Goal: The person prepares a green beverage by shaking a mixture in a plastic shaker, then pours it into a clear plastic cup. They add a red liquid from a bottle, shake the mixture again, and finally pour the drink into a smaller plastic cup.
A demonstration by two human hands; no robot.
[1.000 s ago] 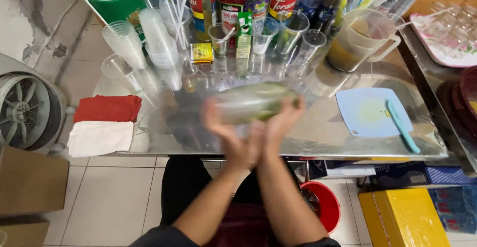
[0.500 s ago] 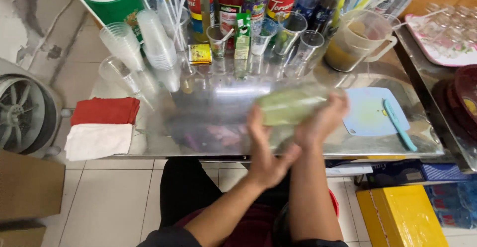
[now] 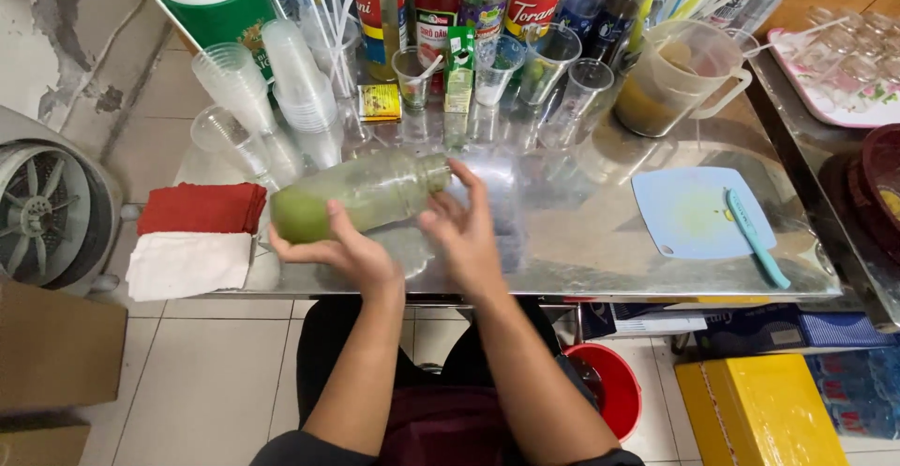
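Right now your left hand (image 3: pixel 342 250) cups the green-filled end of a clear shaker (image 3: pixel 361 194), which lies on its side above the steel counter (image 3: pixel 581 260). Your right hand (image 3: pixel 464 232) is spread wide, fingers touching the shaker's other end. Folded red and white cloths (image 3: pixel 192 241) lie just left of it; a pale blue cutting board (image 3: pixel 689 213) with a teal knife (image 3: pixel 755 236) sits well to the right.

free: steel table (image 3: pixel 581 274) front strip | blocked: cups (image 3: pixel 291 91), bottles (image 3: pixel 450 7), jug (image 3: pixel 675 77) behind; board (image 3: pixel 698 213) right; cloths (image 3: pixel 192 236) left
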